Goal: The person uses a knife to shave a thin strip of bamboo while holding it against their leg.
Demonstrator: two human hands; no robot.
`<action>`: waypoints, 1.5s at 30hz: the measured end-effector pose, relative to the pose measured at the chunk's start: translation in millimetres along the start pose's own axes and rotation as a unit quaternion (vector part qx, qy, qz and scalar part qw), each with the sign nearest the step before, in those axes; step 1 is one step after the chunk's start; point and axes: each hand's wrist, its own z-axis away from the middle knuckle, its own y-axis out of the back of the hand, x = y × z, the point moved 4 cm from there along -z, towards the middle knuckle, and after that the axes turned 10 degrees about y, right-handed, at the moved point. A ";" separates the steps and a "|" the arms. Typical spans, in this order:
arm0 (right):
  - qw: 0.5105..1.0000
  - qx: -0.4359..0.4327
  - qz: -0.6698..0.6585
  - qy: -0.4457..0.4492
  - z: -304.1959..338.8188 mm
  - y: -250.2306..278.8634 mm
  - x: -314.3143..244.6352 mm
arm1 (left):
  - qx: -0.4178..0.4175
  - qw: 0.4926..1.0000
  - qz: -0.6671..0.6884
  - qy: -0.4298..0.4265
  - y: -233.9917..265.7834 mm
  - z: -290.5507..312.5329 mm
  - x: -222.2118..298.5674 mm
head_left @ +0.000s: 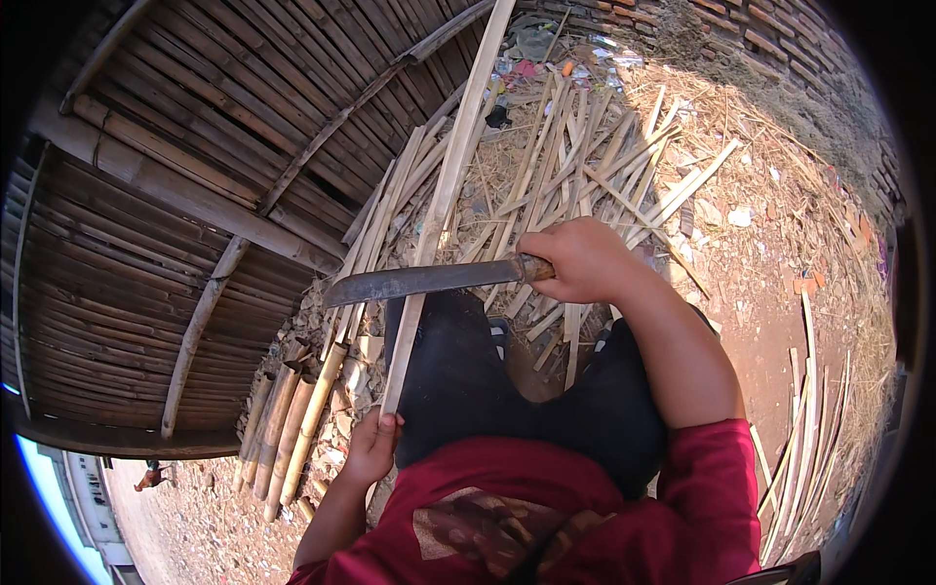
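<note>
My right hand [582,260] is closed round the wooden handle of a machete [426,281]. Its long dark blade points left and crosses a long pale bamboo strip [447,185], seemingly touching it over my left knee. The near end of that strip is in my left hand [372,446], with thumb and fingers closed on it. From there the strip runs up and away past the top of the view. Beneath the blade, my dark trousers cover my bent legs.
Many split bamboo strips [561,161] lie heaped on the ground ahead. Uncut bamboo poles [292,429] rest at the left beside a slatted bamboo wall [127,253]. Thin strips [807,439] lie at the right. A brick wall [780,39] stands behind, and a chicken [151,476] is at far left.
</note>
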 end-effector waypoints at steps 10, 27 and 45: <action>0.991 -0.073 0.010 -0.108 7.9 -6.0 36.6 | 0.136 0.939 -0.315 -0.004 -7.9 6.1 -18.5; 0.986 -0.116 -0.067 -0.096 2.8 -11.2 33.1 | 0.053 0.954 -0.295 -0.013 11.2 -8.3 -13.2; 0.991 -0.098 0.000 -0.091 9.2 10.4 12.8 | 0.037 0.981 -0.190 0.018 13.0 -11.8 -26.6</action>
